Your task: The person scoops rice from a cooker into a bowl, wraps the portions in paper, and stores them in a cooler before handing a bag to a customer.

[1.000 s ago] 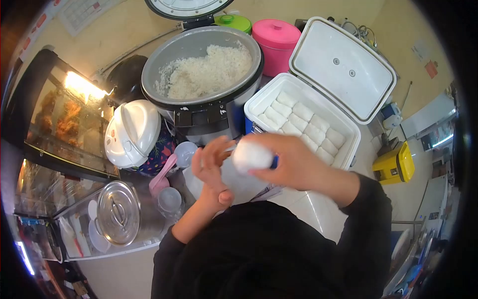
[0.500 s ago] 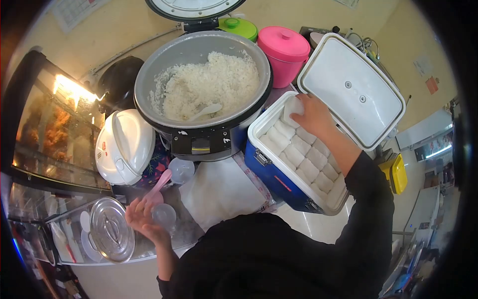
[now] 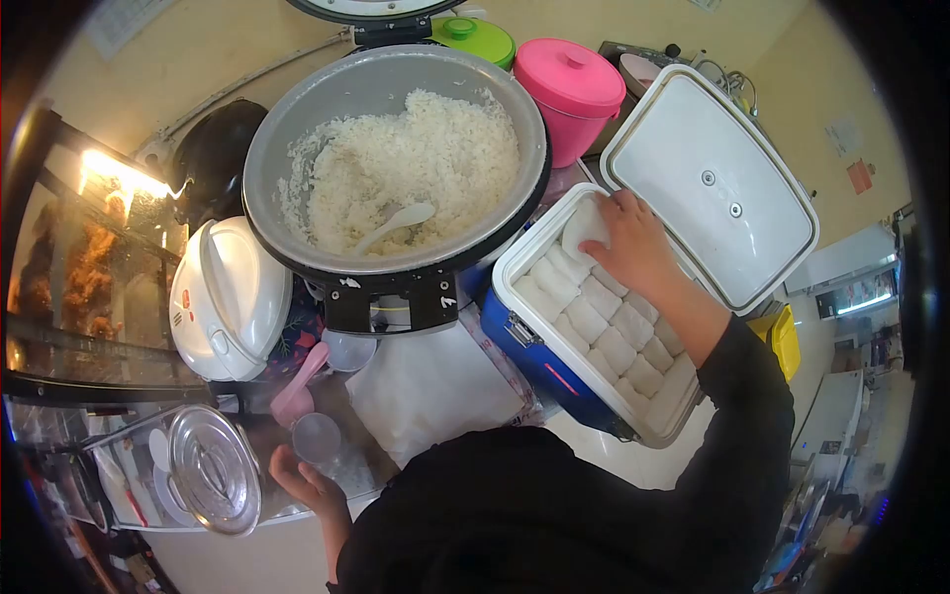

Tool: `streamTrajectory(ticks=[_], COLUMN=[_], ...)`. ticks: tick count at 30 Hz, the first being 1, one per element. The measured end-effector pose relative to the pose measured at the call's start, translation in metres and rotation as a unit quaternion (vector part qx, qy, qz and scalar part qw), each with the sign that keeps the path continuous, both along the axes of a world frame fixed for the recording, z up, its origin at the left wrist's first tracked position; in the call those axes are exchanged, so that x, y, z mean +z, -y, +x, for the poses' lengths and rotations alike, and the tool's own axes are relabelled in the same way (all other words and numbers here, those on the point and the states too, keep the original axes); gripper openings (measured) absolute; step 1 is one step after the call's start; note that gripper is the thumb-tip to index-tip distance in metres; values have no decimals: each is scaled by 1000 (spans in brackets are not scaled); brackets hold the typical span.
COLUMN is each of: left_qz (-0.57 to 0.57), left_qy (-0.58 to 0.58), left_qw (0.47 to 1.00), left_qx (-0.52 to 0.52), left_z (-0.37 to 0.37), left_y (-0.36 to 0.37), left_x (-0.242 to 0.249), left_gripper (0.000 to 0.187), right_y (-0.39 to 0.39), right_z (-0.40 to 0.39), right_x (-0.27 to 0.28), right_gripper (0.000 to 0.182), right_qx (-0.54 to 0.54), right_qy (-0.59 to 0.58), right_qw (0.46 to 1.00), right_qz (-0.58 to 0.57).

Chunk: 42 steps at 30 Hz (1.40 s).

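Observation:
My right hand [image 3: 633,238] is inside the blue cooler box [image 3: 544,361], at its far corner. Its fingers and thumb are around a white wrapped packet [image 3: 586,226], partly covered by the hand. Rows of similar white packets [image 3: 616,346] fill the box. My left hand [image 3: 309,482] hovers over the counter's near edge with fingers apart and nothing in it. Close to it stand a clear plastic cup [image 3: 317,438] and a pink scoop [image 3: 303,381]. White paper sheets [image 3: 435,391] lie between the hands, in front of the rice cooker.
The large rice cooker [image 3: 265,163] holds loose rice and a white spoon [image 3: 396,225]. The cooler's lid [image 3: 708,188] stands open. A white lidded container [image 3: 233,297], a steel lid [image 3: 213,470] and a lit glass food cabinet [image 3: 89,267] are at left. A pink bucket [image 3: 569,94] stands behind.
The view has shifted slightly. My left hand has moved down, away from the pink scoop. My right hand stays at the cooler's far corner, with its packet now lying lower and flatter.

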<state>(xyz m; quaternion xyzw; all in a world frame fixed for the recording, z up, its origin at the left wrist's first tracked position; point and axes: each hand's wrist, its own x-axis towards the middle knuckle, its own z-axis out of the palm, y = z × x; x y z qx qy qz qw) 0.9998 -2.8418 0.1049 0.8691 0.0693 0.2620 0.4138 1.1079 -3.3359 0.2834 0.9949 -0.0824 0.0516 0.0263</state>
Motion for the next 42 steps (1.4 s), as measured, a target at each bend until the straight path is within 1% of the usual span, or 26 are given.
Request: streamTrajectory(ticks=[1,4,5,7,8,10,11,12,15,17,18,20,22,23,25,27,28,29,31,33,34,36,37,39,40,42], left_qz=[12,16,12,109,156,71,28,21,-5,-35,-65,-124,-271,-344,-421,-501,-540,-566,-569,-587,-608,-654,-676,-708,-722,-764], left_qy=[-29,-124,-155,-150,-147,-169,-178,-196,-247,-284,-290,-301,-407,-449,-428,-382,-353,-321,-315,-324,-324,-331,-333,-315,-306,-264], left_qw=[999,988,980,974,968,970,968,966,957,947,947,941,867,817,793,771,760,756,756,738,723,678,655,631,619,588], left_qx=[17,93,123,128,130,160,175,167,151,144,126,87,100,110,106,95,79,73,73,74,50,52,53,42,37,-26], left_z=[-6,-20,-22,-25,-25,-15,-11,-10,-3,-2,-7,-18,-4,2,8,8,9,8,15,18,19,15,14,10,8,8], left_y=[0,5,6,6,6,19,25,27,24,16,4,-23,-25,-24,-21,-18,-16,-14,-13,-12,-15,-18,-18,-17,-18,-21], left_x=[-3,-5,-5,-15,-20,-11,-6,-6,-9,-19,-34,-68,-41,-30,-22,-16,-16,-15,-1,7,12,12,13,4,0,-9], left_gripper=[50,46,47,51,53,59,62,62,62,60,59,58,59,60,61,62,63,64,59,56,49,47,47,47,48,51], right_y=[-1,2,4,-3,-5,-7,-20,-25,-72,-100,-114,-139,-153,-161,-189,-198,-193,-204,-212,-213,-206,-190,-186,-189,-189,-169], right_z=[2,10,13,22,30,49,62,78,120,150,165,189,219,228,248,257,266,261,265,263,263,262,255,244,246,248], right_x=[3,-8,-5,27,39,66,87,97,110,92,82,61,26,6,-29,-53,-72,-55,-44,-19,-8,12,30,60,61,64], right_gripper=[68,70,66,59,52,40,32,26,21,16,13,14,22,25,31,34,33,35,35,37,38,39,39,39,41,45], right_qx=[-2,-15,-15,-15,-9,4,22,66,180,262,300,323,413,335,185,192,228,192,75,36,56,86,92,121,135,141], right_qy=[6,-48,-70,-112,-91,-47,8,64,54,-56,-111,-239,-319,-391,-516,-562,-602,-622,-643,-633,-620,-589,-545,-447,-420,-368], right_qw=[1000,998,997,993,995,999,998,993,979,962,947,915,853,856,824,795,756,751,750,758,771,798,830,886,896,916], right_qz=[1,22,26,34,29,20,50,71,81,49,32,38,-7,48,145,124,118,110,136,150,132,95,76,36,48,72])
